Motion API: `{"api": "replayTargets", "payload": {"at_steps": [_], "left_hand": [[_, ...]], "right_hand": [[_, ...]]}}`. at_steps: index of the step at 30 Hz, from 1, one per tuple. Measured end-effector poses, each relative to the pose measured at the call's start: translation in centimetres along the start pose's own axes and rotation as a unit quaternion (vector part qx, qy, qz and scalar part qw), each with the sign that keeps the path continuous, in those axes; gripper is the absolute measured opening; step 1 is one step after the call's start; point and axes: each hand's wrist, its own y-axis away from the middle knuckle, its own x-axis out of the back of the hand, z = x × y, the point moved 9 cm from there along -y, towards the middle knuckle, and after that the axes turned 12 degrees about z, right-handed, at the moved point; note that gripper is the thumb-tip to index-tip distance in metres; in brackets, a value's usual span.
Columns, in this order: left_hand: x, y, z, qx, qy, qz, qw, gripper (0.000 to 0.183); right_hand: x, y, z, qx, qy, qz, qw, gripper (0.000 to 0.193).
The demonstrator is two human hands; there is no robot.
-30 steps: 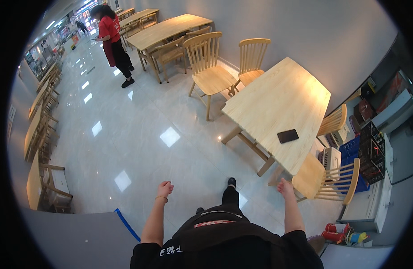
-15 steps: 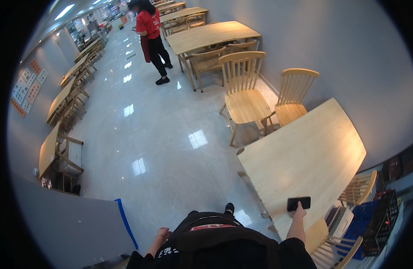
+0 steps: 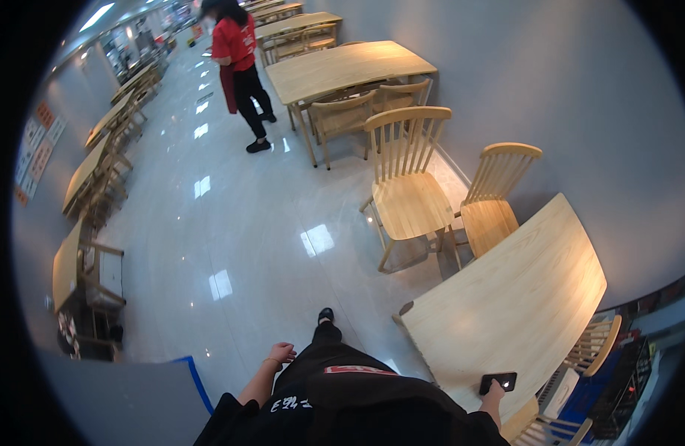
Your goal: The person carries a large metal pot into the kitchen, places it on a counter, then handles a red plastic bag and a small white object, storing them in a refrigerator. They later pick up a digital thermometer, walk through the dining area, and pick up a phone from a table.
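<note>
My right hand (image 3: 493, 389) is closed on the near edge of a dark phone (image 3: 509, 381), over the near part of a light wooden table (image 3: 517, 282). Whether the phone rests on the tabletop or is held just above it, I cannot tell. My left hand (image 3: 283, 352) hangs low beside my dark clothing, a thin band on its wrist. Its fingers are loosely curled together, and nothing shows in them.
Two wooden chairs (image 3: 413, 201) stand beyond the table by the grey wall. Farther off, a person in a red shirt (image 3: 236, 41) stands in the tiled aisle (image 3: 246, 223). A blue-edged grey partition (image 3: 127, 394) is at lower left. Crates (image 3: 618, 394) sit at lower right.
The view has shifted, so the table and chairs sit lower. My left hand has swung forward and a foot has stepped ahead. My right hand stays with the phone.
</note>
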Motion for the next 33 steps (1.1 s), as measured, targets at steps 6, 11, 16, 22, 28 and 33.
{"api": "replayTargets", "payload": {"at_steps": [6,11,16,22,28,33], "left_hand": [[5.0,-8.9,14.5,-0.038,0.019,0.027,0.999,0.021],[3.7,-14.6,29.4,-0.098,-0.014,0.009,0.995,0.020],[-5.1,-15.7,45.2,-0.196,-0.013,-0.052,0.979,0.023],[-12.9,-13.4,57.6,-0.256,-0.028,-0.081,0.963,0.027],[-15.6,-17.5,69.4,-0.335,-0.057,-0.019,0.940,0.033],[-21.6,-21.6,80.2,-0.433,-0.123,-0.044,0.892,0.042]], "right_hand": [[-2.1,9.0,3.9,-0.043,0.036,-0.068,0.996,0.028],[-5.9,18.5,4.5,-0.083,0.080,-0.162,0.980,0.021],[-12.9,26.3,-0.9,-0.032,0.057,-0.311,0.948,0.027],[-22.4,28.3,-10.4,0.017,0.069,-0.334,0.940,0.029],[-29.3,31.2,-20.2,0.109,0.065,-0.371,0.920,0.032],[-31.0,34.0,-20.5,0.075,0.029,-0.326,0.942,0.033]]}}
